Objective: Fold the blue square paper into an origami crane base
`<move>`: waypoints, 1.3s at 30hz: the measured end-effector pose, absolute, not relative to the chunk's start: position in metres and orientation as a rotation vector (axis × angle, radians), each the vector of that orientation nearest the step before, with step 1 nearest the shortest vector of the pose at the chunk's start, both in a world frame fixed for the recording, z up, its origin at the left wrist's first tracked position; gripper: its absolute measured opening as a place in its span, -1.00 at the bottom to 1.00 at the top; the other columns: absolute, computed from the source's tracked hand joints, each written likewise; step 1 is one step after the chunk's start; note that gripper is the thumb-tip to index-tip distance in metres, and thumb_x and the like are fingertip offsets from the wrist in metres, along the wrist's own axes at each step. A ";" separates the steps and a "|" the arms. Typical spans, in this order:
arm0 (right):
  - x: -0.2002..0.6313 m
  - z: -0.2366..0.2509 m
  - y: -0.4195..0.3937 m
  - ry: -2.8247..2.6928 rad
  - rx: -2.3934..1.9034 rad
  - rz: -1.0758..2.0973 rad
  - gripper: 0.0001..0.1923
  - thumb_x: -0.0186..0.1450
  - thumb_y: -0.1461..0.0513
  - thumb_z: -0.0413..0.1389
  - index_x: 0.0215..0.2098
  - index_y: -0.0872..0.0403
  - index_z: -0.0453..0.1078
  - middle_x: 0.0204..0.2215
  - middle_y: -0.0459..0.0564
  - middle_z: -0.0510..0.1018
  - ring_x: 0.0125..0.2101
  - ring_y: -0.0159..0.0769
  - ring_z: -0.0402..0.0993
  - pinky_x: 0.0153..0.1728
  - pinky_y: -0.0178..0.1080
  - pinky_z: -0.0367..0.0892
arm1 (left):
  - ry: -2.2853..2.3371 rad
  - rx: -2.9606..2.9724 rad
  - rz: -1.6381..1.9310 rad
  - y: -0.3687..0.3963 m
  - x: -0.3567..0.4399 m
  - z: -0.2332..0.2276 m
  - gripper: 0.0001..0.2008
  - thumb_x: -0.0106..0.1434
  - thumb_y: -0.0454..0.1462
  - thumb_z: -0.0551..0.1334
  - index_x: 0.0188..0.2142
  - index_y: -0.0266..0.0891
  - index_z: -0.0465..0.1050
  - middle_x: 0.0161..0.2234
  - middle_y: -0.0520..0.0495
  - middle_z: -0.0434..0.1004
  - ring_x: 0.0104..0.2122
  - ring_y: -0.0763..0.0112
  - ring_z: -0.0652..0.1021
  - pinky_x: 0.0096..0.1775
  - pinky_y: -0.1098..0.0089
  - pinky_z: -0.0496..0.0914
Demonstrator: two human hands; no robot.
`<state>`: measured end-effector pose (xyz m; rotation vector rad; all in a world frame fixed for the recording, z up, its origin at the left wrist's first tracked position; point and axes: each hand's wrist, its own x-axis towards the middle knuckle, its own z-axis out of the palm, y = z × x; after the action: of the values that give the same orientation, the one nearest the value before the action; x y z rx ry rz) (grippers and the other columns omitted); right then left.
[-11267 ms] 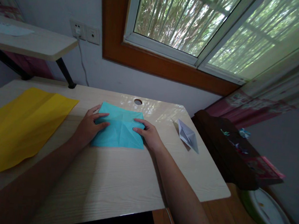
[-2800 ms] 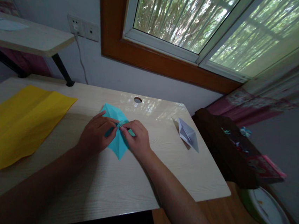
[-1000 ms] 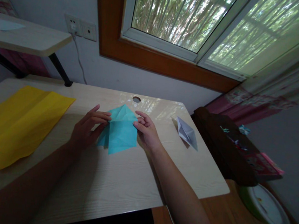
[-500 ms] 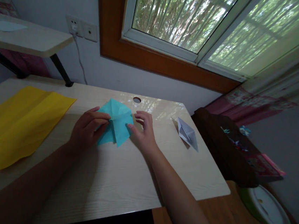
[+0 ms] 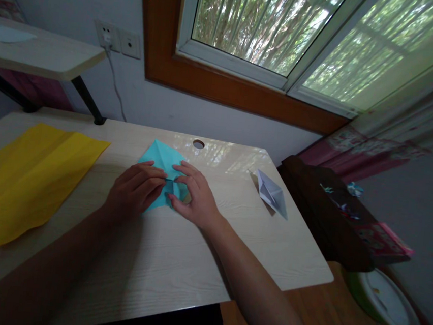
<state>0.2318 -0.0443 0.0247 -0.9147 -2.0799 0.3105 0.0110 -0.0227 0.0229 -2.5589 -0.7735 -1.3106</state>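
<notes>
A folded turquoise paper (image 5: 161, 156) lies on the pale wooden desk (image 5: 176, 261), its point toward the window. My left hand (image 5: 133, 191) rests flat on the paper's left half, fingers pointing right. My right hand (image 5: 193, 197) presses on its right half, fingertips meeting those of the left hand at the paper's middle. Most of the paper is hidden under both hands; only its far tip and a near sliver show.
A large yellow sheet (image 5: 23, 179) lies at the desk's left. A folded white paper shape (image 5: 272, 193) sits at the right. A cable hole (image 5: 198, 144) is near the back edge. A shelf (image 5: 39, 56), a dark side table (image 5: 333, 220) and a bowl (image 5: 390, 302) flank the desk.
The turquoise paper, held up and open between my hands a second ago, has collapsed into a narrower shape on the desk. Both hands have come together on top of it.
</notes>
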 end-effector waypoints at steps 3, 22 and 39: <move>0.231 0.023 -0.044 -2.044 -0.915 0.312 -0.65 0.27 0.23 0.22 0.02 -0.06 0.35 0.19 0.08 0.46 0.30 -0.07 0.22 0.28 0.16 0.17 | -0.789 -2.559 -1.343 -0.022 0.012 0.021 -0.81 0.28 -0.37 0.30 -0.14 -0.10 0.42 -0.11 -0.04 0.61 -0.09 0.28 0.59 0.12 0.09 0.49; 0.233 0.024 -0.046 -1.867 -0.860 0.337 -0.87 0.32 0.25 0.22 -0.18 -0.13 0.52 -0.09 -0.05 0.65 -0.04 -0.13 0.50 0.08 0.11 0.34 | -0.734 -2.600 -1.542 -0.021 0.015 0.017 -0.68 0.24 -0.34 0.37 -0.06 -0.04 0.39 -0.11 0.00 0.61 -0.13 0.30 0.59 0.10 0.08 0.49; 0.233 0.032 -0.046 -1.815 -0.735 0.069 -0.92 0.34 0.32 0.19 -0.21 0.02 0.48 -0.22 0.02 0.64 -0.20 -0.25 0.57 -0.16 -0.10 0.50 | -0.922 -2.680 -1.465 -0.016 0.015 0.009 -0.67 0.26 -0.26 0.36 0.01 -0.14 0.42 -0.14 -0.12 0.58 -0.07 0.19 0.54 0.05 0.11 0.46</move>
<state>0.2333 -0.0462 0.0315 -0.7355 -1.8153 0.0689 0.0148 -0.0155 0.0093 -2.6801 -0.9223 -1.4652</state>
